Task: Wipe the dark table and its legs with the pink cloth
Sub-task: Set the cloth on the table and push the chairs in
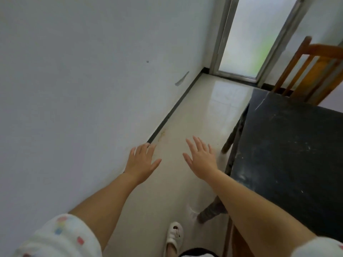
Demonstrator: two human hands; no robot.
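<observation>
The dark table (289, 145) fills the right side of the head view, its top scuffed with pale marks. Two of its legs show below the left edge, a far leg (231, 138) and a near leg (211, 212). My left hand (143, 162) is stretched out in front of me over the floor near the wall, fingers straight and holding nothing. My right hand (201, 158) is held out beside it, fingers spread, just left of the table's edge and not touching it. No pink cloth is in view.
A white wall (83, 80) with a dark skirting runs along the left. Pale glossy floor tiles (204, 112) lead to a frosted glass door (246, 38). A wooden chair (311, 71) stands behind the table. My white shoe (174, 236) is at the bottom.
</observation>
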